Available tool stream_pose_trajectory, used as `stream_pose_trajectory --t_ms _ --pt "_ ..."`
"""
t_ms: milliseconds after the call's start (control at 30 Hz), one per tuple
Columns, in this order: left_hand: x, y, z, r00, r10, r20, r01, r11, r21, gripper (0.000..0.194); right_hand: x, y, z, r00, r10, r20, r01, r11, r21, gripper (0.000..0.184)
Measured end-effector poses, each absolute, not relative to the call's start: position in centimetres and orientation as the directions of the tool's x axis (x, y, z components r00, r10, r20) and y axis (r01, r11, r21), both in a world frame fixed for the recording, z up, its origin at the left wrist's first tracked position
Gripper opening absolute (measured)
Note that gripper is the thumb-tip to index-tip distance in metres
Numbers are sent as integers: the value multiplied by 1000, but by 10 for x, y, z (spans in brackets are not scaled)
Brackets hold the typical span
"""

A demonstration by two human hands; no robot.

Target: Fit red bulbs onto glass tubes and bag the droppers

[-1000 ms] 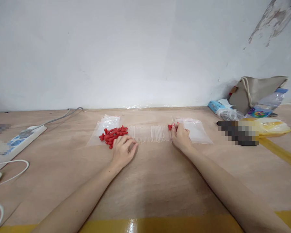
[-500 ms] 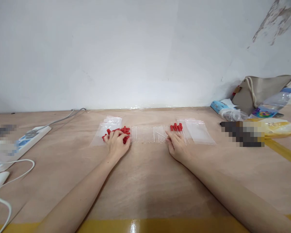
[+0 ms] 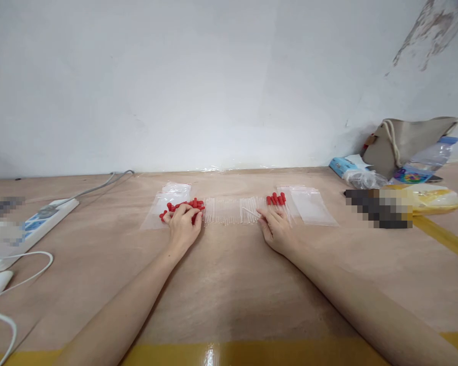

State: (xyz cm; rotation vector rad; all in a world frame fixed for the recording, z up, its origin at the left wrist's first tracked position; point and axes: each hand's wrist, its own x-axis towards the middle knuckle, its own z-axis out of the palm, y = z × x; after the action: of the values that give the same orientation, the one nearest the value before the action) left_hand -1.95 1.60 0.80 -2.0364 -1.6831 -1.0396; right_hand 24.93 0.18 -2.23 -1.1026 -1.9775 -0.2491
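Whitish wall [image 3: 213, 91] backs a brown tabletop [image 3: 221, 290]. Clear thin tubes [image 3: 223, 210] lie in a row between the hands. Right-hand fingertips pinch one end of a slanted tube [image 3: 250, 212] — it points leftward across the row, with red-topped tubes [image 3: 277, 200] just beyond the right hand [image 3: 277, 230]. Left fingers curl down over red caps [image 3: 194, 204] — whether the left hand [image 3: 184, 226] grips one, I cannot tell.

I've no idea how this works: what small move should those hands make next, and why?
Probably the left hand should pinch a single red piece: its fingers are among them, and one slanted tube reaches the right hand. Beside that hand lie tubes with red ends, which suggests pairing the two.
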Motion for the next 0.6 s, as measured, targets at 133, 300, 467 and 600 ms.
stream_pose_trajectory --t_ms 133,300,467,600 --pt "-20 17 7 70 715 696 935 -290 204 17 250 2 -23 -265 607 750 777 595 -207 28" --pt "-20 17 5 87 694 715 930 -313 192 16 250 2 -22 -283 620 732 769 603 -213 27" --pt "-20 16 6 68 665 743 916 -337 218 13 251 3 -23 -288 601 746 760 617 -203 26" --pt "-12 8 9 76 615 785 878 -414 240 14 252 5 -24 -294 580 760 752 631 -191 30"
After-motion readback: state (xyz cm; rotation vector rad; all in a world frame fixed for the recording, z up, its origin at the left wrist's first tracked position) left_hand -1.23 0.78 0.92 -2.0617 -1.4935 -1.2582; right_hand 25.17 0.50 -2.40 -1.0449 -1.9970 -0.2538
